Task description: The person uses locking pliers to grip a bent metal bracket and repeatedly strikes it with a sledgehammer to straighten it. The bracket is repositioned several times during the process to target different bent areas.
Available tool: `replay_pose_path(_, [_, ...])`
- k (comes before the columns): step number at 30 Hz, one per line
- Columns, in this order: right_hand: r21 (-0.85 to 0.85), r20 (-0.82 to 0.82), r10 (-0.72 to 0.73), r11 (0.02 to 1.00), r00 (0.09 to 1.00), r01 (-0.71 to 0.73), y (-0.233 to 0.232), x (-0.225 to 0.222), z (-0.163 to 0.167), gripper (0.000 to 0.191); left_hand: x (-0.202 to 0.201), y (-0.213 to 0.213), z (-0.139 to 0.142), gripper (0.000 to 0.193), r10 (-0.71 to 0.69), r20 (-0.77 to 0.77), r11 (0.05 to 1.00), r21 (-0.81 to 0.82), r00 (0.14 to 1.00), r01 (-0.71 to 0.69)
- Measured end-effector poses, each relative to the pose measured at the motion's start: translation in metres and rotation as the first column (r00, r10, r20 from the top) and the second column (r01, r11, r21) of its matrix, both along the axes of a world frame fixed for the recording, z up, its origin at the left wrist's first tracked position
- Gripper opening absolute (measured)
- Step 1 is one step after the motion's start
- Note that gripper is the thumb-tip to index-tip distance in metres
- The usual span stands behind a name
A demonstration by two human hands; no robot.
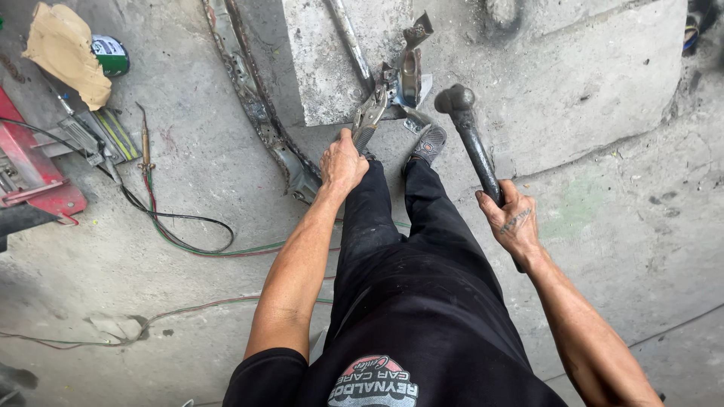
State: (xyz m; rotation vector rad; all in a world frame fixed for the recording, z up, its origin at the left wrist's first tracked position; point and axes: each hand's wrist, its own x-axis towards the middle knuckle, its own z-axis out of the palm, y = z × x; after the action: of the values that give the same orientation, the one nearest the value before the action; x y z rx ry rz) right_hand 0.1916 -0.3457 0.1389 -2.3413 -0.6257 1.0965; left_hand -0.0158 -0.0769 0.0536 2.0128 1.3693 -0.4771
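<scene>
My left hand (342, 162) grips the handles of locking pliers (369, 114), whose jaws clamp a bent metal bracket (409, 71) lying at the edge of a raised concrete slab (324, 60). My right hand (514, 222) holds the dark handle of a hammer (469, 132), its round head raised just right of the bracket. My legs in black trousers and one grey shoe (428, 143) stand below the slab.
A long rusty metal strip (256, 98) runs down the floor left of the pliers. A welding torch (143, 139) with red and green hoses (188, 241) lies at left, near a green can (111, 54), brown paper (64, 49) and a red machine (30, 173).
</scene>
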Motion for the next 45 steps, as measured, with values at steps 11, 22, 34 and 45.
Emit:
replay_pose_path(11, [0.065,0.361,0.435,0.871,0.825,-0.487,0.016,0.053,-0.016,0.016,-0.006,0.008,-0.004,0.045,-0.002,0.025,1.000,-0.023,1.000,0.002])
replay_pose_path(22, [0.035,0.377,0.416,0.886,0.827,-0.462,-0.010,0.057,-0.072,0.027,0.010,-0.008,-0.002,0.051,-0.036,0.146,0.999,0.017,0.989,0.033])
replay_pose_path(34, [0.420,0.630,0.180,0.740,0.756,-0.526,0.026,0.041,-0.013,0.029,0.006,0.003,0.019,0.044,0.020,0.013,0.994,-0.103,1.000,-0.019])
replay_pose_path(45, [-0.207,0.067,0.221,0.957,0.973,-0.204,0.013,0.046,-0.072,0.017,0.014,-0.007,0.022,0.048,-0.024,-0.010,0.989,-0.146,1.000,0.023])
